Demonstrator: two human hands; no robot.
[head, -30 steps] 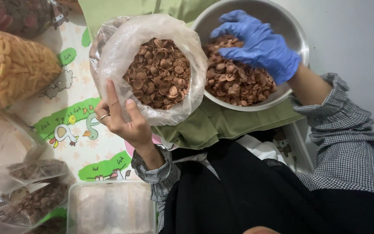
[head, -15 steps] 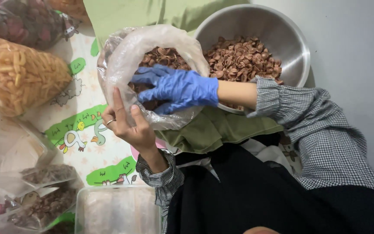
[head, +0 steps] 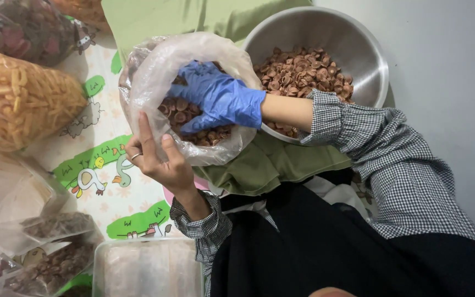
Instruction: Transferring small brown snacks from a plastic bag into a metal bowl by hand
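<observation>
1. The clear plastic bag (head: 155, 71) stands with its mouth opened upward toward the camera, its long axis running from the mat up to the rim – it sits just left of the steel bowl (head: 358, 49), touching its edge.
2. The left hand (head: 158, 159) pinches the bag's near rim, thumb and fingers closed on the plastic, below and left of the bowl.
3. The right hand (head: 218, 99), in a blue glove, is sunk into the bag's mouth among the brown disc-shaped snacks (head: 193, 118); the fingers curl down into them, but whether they grip any I cannot tell.
4. More of the same brown pieces fill the bowl.
5. Under the bowl lies a green cloth (head: 270, 159); left of it, a cartoon-printed mat (head: 105, 165) – with a bag of yellow sticks (head: 17, 99) far left. Right of the bowl, a pale wall (head: 452, 82).
</observation>
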